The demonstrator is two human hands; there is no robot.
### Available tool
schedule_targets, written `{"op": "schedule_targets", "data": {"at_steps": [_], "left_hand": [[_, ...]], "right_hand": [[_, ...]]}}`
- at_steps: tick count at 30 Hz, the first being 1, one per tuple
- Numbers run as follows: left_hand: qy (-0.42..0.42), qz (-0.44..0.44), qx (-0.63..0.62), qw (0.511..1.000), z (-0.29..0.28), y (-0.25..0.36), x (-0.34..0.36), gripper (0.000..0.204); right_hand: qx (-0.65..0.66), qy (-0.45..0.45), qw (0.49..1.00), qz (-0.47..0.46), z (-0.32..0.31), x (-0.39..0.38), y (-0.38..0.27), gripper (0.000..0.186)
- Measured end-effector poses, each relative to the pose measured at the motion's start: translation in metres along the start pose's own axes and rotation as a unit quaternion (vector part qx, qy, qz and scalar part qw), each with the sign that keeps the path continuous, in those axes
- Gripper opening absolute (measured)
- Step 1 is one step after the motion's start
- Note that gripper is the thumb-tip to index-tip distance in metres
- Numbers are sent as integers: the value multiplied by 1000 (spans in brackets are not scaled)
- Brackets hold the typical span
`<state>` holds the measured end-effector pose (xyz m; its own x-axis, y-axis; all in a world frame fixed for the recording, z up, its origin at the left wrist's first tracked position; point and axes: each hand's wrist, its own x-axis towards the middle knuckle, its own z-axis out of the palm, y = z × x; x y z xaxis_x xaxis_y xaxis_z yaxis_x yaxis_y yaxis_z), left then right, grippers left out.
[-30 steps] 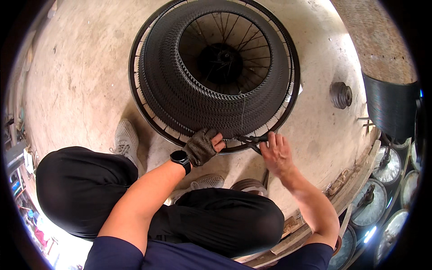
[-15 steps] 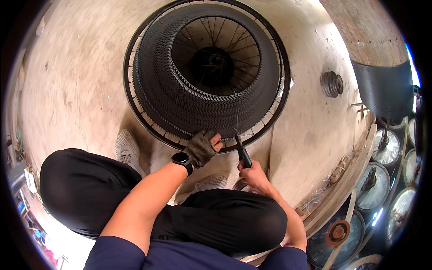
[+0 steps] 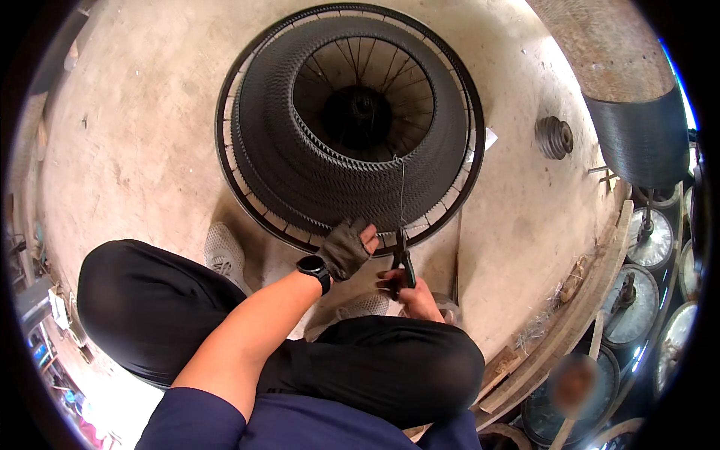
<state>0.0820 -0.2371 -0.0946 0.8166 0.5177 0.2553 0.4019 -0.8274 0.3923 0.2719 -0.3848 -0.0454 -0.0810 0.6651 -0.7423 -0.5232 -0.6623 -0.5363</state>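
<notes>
A big coil of black toothed strip lies on a spoked wheel on the floor before me. My left hand, in a dark fingerless glove with a watch at the wrist, rests at the coil's near edge; its bare fingers look curled, and whatever they hold is hidden. My right hand grips black-handled pliers, their handles spread apart. The jaws point away from me, at the lower end of a thin wire that runs down over the coil from its inner rim.
A ribbed dark metal piece sits on the floor to the right. Farther right hangs a large cylinder with a dark lower band. Wooden boards edge the floor there, beside several round metal discs. My shoes stand close to the wheel.
The pliers' handles have spread apart, and the right hand has shifted its hold lower on them. The left hand stays at the coil's edge. The whole view has shifted slightly.
</notes>
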Motion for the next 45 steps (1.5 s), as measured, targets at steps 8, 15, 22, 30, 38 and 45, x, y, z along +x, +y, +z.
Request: {"op": "schedule_targets", "data": {"at_steps": [8, 15, 22, 30, 38, 45], "left_hand": [[-304, -9, -102, 947, -54, -6, 46, 17], [-414, -111, 75, 901, -244, -139, 84, 24], [-43, -552, -88, 828, -208, -286, -3, 38], [152, -558, -343, 740, -132, -282, -19, 26], [134, -591, -305, 735, -114, -298, -44, 22], [92, -586, -309, 743, -105, -309, -84, 21]], "right_hand": [[-651, 282, 688, -153, -120, -18, 110, 56], [-600, 213, 715, -288, -22, -18, -1, 32], [-662, -28, 703, -259, 69, 8, -149, 30], [-770, -89, 595, -215, 170, 66, -91, 37], [-807, 11, 523, -273, 203, 88, -45, 30], [-838, -4, 449, -310, 206, 84, -23, 15]]}}
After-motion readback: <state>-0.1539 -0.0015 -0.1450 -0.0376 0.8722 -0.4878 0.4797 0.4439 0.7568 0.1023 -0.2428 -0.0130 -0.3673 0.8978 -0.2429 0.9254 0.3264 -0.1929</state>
